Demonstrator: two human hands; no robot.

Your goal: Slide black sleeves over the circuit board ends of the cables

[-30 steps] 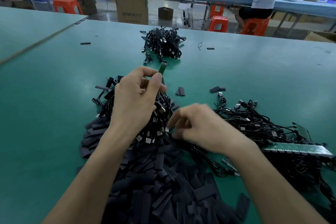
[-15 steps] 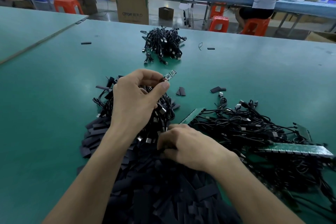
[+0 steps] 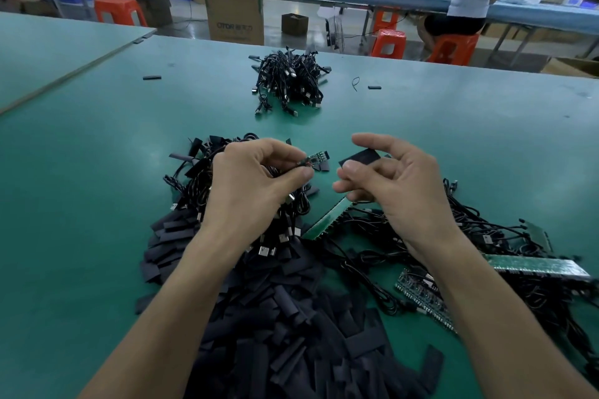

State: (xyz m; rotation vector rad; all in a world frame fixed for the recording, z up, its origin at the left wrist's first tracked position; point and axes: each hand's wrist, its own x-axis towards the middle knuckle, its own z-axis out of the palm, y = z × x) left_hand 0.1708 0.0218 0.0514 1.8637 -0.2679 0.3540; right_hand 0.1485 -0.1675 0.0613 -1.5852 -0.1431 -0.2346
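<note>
My left hand (image 3: pixel 256 185) pinches a black cable just behind its small green circuit board end (image 3: pixel 316 159), which points right. My right hand (image 3: pixel 392 188) holds a flat black sleeve (image 3: pixel 359 157) between thumb and fingers, a short gap to the right of the board. Beneath both wrists lies a big heap of loose black sleeves (image 3: pixel 291 327). A bundle of cables (image 3: pixel 201 185) sits under my left hand, partly hidden by it.
A pile of black cables (image 3: pixel 288 81) lies farther back on the green table (image 3: pixel 97 172). Tangled cables with green board strips (image 3: pixel 534 266) spread to the right. Orange stools, cardboard boxes and a seated person are beyond the table's far edge.
My right hand rose from the sleeve heap with one sleeve and now sits level with the board. My left hand lowered slightly and turned the board end toward the right.
</note>
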